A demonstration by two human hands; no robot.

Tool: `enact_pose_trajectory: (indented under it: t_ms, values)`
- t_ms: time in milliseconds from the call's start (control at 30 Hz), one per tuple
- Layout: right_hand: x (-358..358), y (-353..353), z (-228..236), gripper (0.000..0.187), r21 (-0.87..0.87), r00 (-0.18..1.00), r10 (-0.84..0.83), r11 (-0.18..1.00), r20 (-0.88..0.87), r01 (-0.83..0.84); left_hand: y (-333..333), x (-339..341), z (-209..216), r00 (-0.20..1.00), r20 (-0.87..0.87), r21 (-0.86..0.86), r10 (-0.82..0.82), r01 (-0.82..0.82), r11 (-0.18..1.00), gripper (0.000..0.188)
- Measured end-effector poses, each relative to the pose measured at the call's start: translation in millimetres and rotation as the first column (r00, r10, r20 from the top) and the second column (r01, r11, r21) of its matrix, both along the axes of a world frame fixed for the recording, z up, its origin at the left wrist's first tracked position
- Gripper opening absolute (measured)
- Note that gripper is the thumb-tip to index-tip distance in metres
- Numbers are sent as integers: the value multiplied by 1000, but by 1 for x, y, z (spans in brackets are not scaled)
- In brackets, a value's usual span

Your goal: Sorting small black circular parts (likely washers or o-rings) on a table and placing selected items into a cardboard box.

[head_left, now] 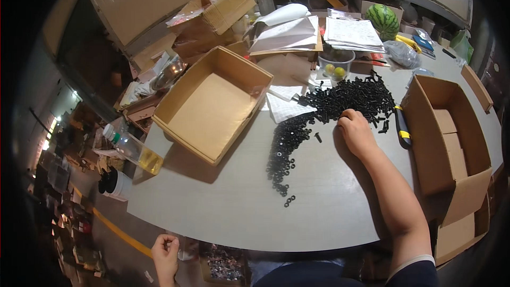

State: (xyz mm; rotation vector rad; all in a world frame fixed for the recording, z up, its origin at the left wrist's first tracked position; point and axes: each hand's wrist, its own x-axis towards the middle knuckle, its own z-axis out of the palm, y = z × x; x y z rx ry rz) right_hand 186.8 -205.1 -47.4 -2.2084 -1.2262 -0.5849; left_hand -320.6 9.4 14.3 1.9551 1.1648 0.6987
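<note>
A heap of black bolts [361,95] covers the far middle of the table. My right hand [351,125] is at its near edge, fingers bent down and pressed together. What they grip, if anything, is hidden under them. One loose bolt [318,137] lies just left of that hand. From the heap a curved band of small black nuts [284,151] runs toward me. My left hand [166,248] is low at the left, off the table's near edge, with its fingers curled in. I cannot make out what is in it. Beside it is something clear, like a plastic bag [187,248].
An open cardboard box [212,151] stands left on the grey table [329,207]. Right are a black-yellow handled tool [402,127] and a tall open carton [467,133]. Behind are papers [350,32], a tub of round fruit [337,64] and a watermelon [382,21]. A bottle [139,154] is left.
</note>
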Motion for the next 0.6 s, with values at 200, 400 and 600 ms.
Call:
enact_pose_trajectory:
  t_ms: [200, 400, 600]
  values:
    - [4, -9, -3, 4, -59, 992, -75, 995, 101, 81, -2, 109, 57, 986, 39, 212, -163, 151, 966, 11]
    - [-4, -7, -4, 5, -70, 982, -55, 995, 182, 69, 52, 314, 74, 800, -342, 371, -492, 597, 712, 29]
    - [-4, -2, -7, 2, -32, 988, -17, 999, 151, 22, 133, 439, 11, 790, -568, 496, -231, 552, 670, 38]
